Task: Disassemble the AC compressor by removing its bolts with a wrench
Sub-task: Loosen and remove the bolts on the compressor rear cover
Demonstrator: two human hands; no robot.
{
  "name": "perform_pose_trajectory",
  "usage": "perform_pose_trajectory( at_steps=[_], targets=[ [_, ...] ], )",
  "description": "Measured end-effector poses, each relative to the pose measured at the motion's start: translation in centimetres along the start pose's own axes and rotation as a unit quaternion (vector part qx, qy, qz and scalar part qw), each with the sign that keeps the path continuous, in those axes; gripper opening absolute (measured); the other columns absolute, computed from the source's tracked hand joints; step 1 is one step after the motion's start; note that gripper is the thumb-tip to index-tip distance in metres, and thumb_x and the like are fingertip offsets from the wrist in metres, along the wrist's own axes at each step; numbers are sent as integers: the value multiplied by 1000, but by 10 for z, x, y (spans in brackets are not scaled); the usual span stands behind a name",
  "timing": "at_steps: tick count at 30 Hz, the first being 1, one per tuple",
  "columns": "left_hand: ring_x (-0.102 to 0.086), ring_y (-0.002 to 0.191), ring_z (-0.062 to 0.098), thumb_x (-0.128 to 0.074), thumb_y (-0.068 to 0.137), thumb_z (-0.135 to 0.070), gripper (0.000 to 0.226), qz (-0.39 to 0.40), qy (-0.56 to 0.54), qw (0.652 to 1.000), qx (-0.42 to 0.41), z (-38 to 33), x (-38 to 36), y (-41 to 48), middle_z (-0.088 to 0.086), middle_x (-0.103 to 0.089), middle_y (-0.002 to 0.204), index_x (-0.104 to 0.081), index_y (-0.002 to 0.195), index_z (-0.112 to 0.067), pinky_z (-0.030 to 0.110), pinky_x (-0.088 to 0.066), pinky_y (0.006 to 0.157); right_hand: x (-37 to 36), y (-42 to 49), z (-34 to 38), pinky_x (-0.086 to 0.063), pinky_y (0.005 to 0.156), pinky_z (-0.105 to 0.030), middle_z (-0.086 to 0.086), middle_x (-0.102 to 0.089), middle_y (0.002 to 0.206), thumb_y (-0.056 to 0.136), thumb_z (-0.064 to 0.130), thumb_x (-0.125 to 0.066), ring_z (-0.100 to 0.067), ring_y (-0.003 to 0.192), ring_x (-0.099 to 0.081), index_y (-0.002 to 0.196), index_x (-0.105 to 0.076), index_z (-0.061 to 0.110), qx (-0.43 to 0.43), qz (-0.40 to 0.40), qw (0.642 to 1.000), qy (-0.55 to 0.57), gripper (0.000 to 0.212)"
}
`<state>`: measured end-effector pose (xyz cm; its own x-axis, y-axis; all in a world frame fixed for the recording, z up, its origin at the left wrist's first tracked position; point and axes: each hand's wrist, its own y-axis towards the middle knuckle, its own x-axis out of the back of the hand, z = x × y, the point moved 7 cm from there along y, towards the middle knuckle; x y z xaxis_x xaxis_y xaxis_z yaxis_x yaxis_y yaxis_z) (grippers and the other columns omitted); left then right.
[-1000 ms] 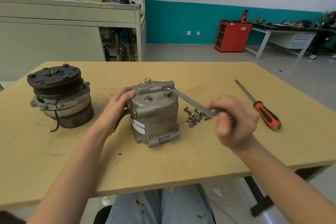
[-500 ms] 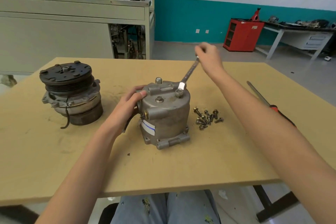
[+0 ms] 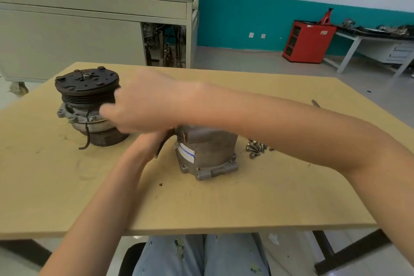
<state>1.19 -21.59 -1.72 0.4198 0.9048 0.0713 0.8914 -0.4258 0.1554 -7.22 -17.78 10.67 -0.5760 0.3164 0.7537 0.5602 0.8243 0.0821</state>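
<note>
Here, blurred right hand (image 3: 143, 103) over cylindrical cast-metal compressor (image 3: 210, 148), left hand (image 3: 150, 143) beside, grips unclear.

Right arm (image 3: 291, 123): stretched across from right to left, forearm roughly level.
Right hand (image 3: 143, 101): blurred, back up, grip unclear.
Left arm (image 3: 107, 197): reaches forward from lower left.
Left hand (image 3: 151, 141): beneath the right forearm, fingers hidden.

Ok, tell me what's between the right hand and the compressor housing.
Only the left hand: it sits at the left side of the compressor housing, directly under the blurred right hand. The right forearm crosses over the housing's top, so what is on it can't be seen.
</note>
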Motion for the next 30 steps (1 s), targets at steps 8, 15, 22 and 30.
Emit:
perform_pose_trajectory(
  at_steps=[8, 15, 22, 30],
  targets=[
    [-70, 93, 10, -45, 101, -28, 24, 35, -37, 998, 26, 0, -4, 5, -1, -71, 109, -59, 120, -25, 25, -53, 73, 40, -158, 34, -26, 47, -25, -2, -36, 53, 82, 11, -64, -17, 47, -28, 58, -58, 14, -14, -306, 951, 27, 25],
    [-71, 95, 11, -54, 81, -42, 37, 25, -62, 997, 33, 0, -4, 5, -3, -72, 107, -61, 116, -29, 23, -55, 70, -3, -253, -9, -43, 44, -24, -9, -60, 51, 83, 2, -44, -16, 40, -54, 62, -68, -7, -252, -255, 913, 193, 33],
    [-70, 84, 5, -45, 100, -22, 24, 26, -66, 997, 26, 0, -5, 4, 2, -69, 110, -58, 121, -22, 16, -51, 60, -69, -304, -79, -28, 47, -16, -3, -52, 56, 85, 20, -44, -7, 49, -38, 76, -64, 5, -524, -226, 747, 340, 27],
    [-70, 81, 3, -47, 99, -22, 26, 30, -64, 997, 29, -3, -6, 1, 3, -67, 109, -57, 123, -20, 15, -51, 63, -167, -214, -186, -29, 45, -21, 0, -46, 64, 89, 18, -56, -13, 52, -37, 82, -59, 16, -597, -150, 607, 503, 8]
  ],
)
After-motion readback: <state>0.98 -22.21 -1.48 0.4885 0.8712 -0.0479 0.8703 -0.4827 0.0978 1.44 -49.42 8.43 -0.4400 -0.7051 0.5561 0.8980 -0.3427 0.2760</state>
